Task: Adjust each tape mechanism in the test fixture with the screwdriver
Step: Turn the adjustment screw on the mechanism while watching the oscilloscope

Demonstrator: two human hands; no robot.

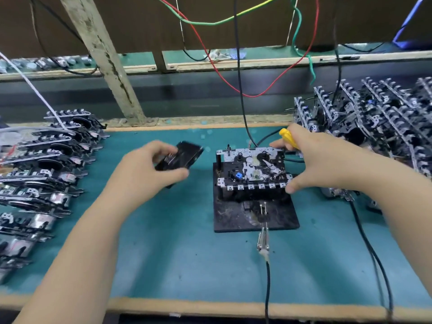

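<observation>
Tape mechanism (251,166) sits seated on top of the black test fixture (254,213), which stands on the teal desk (175,253) a little right of centre; its silver plate faces up, with two black spindles, a small blue part and a row of square tabs along the near edge. The right hand (311,160) reaches over the mechanism's right end, its thumb touching the near right corner and its fingers (277,144) at the far edge, while the curled fingers also grip the yellow-handled screwdriver (288,137), whose handle sticks up behind the hand; the tip is hidden. The left hand (149,169) hovers left of the fixture and grips a flat black cassette (180,156) between thumb and fingers, tilted and blurred. A metal clip (263,242) with a black cable (267,284) lies at the fixture's near edge, the cable running off the front of the desk. A second black lead (243,101) drops from above to the fixture's far side, and further cables trail along the desk on the right. Rows of other mechanisms lie overlapped on the left (44,164), and a dense pile of them (374,118) crowds the right, close behind the right wrist. Red (219,73), green and yellow wires hang across the back, beside a slanted worn post (105,57). No writing or label is legible anywhere.
</observation>
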